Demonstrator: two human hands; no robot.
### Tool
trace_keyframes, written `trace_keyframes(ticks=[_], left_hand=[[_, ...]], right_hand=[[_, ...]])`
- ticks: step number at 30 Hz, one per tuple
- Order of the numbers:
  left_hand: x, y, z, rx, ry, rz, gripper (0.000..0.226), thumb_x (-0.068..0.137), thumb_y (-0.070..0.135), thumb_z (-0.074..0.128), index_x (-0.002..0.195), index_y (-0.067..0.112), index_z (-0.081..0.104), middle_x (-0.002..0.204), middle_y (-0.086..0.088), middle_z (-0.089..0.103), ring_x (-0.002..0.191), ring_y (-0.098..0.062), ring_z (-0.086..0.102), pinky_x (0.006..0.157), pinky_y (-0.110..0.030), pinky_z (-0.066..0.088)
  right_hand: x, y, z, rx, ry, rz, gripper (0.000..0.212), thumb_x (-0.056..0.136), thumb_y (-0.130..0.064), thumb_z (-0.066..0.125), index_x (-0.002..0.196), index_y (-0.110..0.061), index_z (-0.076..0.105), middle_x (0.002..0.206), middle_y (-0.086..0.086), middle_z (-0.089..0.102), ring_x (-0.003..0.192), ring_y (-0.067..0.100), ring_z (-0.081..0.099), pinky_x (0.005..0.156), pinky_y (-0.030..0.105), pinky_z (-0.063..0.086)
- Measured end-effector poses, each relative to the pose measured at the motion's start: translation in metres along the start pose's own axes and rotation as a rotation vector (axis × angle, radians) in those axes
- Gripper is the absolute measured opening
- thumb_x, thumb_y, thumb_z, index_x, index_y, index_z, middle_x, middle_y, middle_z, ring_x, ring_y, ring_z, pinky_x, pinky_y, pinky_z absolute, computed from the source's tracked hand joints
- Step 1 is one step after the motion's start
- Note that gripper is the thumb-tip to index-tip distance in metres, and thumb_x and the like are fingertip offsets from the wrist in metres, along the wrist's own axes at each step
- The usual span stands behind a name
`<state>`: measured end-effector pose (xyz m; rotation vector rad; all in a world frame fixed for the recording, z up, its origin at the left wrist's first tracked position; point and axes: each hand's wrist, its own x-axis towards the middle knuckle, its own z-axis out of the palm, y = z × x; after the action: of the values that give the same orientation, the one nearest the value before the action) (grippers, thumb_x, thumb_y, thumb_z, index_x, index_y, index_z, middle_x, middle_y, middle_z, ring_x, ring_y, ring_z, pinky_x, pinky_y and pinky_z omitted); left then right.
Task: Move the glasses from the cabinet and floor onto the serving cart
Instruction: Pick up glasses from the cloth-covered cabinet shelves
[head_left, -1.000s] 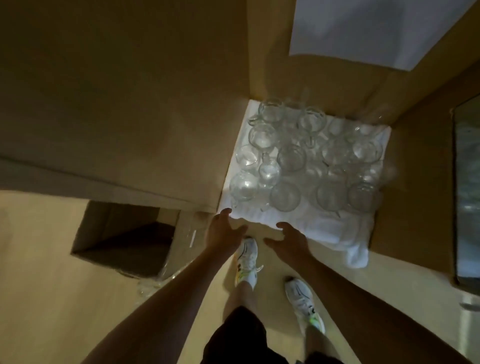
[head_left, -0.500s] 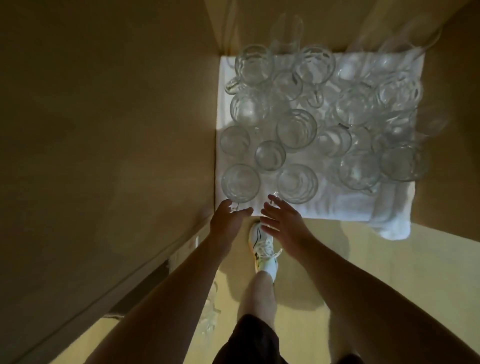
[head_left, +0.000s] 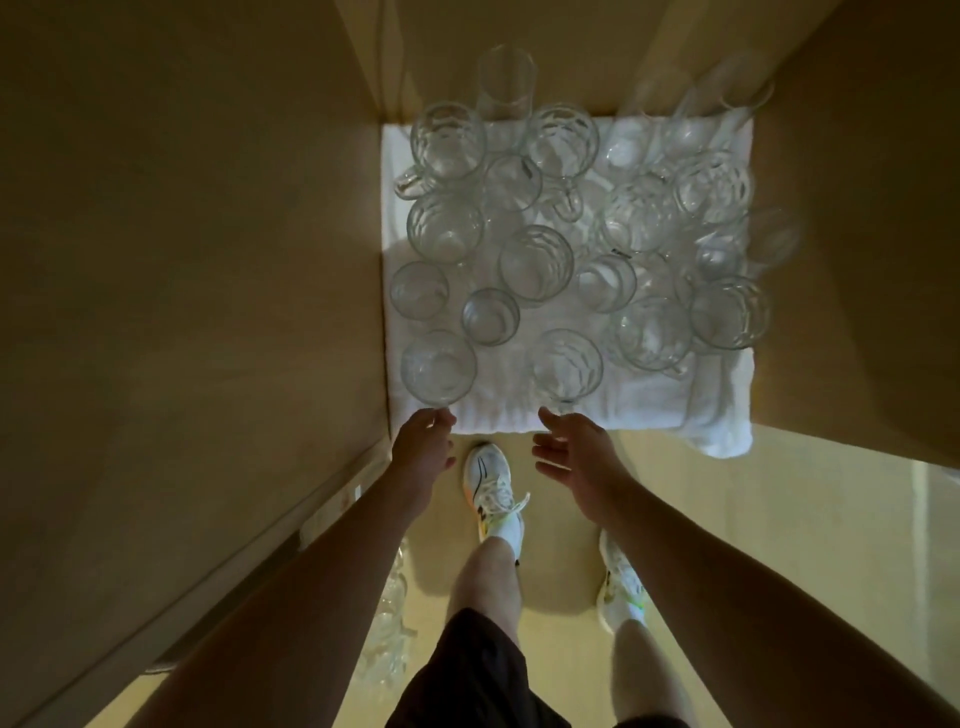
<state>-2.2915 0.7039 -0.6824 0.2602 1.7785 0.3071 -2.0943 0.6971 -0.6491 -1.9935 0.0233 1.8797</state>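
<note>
Reaching with loose, empty fingers, both hands (head_left: 422, 448) (head_left: 574, 452) hover just short of the nearest glasses (head_left: 439, 367).

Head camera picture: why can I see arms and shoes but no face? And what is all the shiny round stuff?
The camera sits on the person's head and looks down, so you see what they see: their own two arms, legs and white shoes on the floor.

The shiny round things are many empty glasses seen from above. They stand close together on a white towel between brown walls.

Both hands reach toward the nearest glasses. The left hand is right at the front left glass, its fingers at the glass's near edge. The right hand is open, just short of another glass. Neither hand holds anything yet.

More glasses stand low by the left arm.
</note>
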Motion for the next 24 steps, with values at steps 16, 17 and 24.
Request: trace_keyframes(ticks=[16, 17, 24], left_hand=[[-0.17, -0.02, 0.005, -0.138, -0.18, -0.062, 0.03, 0.101, 0.039, 0.055, 0.089, 0.012, 0.058, 0.073, -0.012, 0.05, 0.061, -0.023, 0.049, 0.063, -0.032, 0.045], [-0.187, -0.024, 0.011, -0.138, -0.175, -0.033, 0.03, 0.102, 0.039, 0.054, 0.09, 0.012, 0.058, 0.075, -0.013, 0.05, 0.062, -0.023, 0.049, 0.063, -0.032, 0.047], [-0.288, -0.067, 0.059, -0.046, -0.239, 0.088, 0.026, 0.1, 0.038, 0.046, 0.088, 0.016, 0.05, 0.057, -0.004, 0.039, 0.046, -0.019, 0.036, 0.048, -0.027, 0.034]], right_hand=[[-0.133, 0.033, -0.092, -0.035, -0.079, -0.017, 0.034, 0.09, -0.039, 0.071, 0.086, -0.011, 0.051, 0.085, 0.016, 0.064, 0.076, 0.027, 0.062, 0.075, 0.039, 0.055], [-0.145, 0.037, -0.101, -0.035, -0.082, -0.037, 0.034, 0.09, -0.038, 0.071, 0.085, -0.012, 0.051, 0.082, 0.015, 0.064, 0.073, 0.027, 0.061, 0.076, 0.039, 0.055], [-0.222, 0.081, -0.192, 0.096, -0.096, -0.104, 0.031, 0.089, -0.04, 0.064, 0.078, -0.015, 0.048, 0.072, 0.014, 0.059, 0.061, 0.025, 0.053, 0.068, 0.034, 0.05]])
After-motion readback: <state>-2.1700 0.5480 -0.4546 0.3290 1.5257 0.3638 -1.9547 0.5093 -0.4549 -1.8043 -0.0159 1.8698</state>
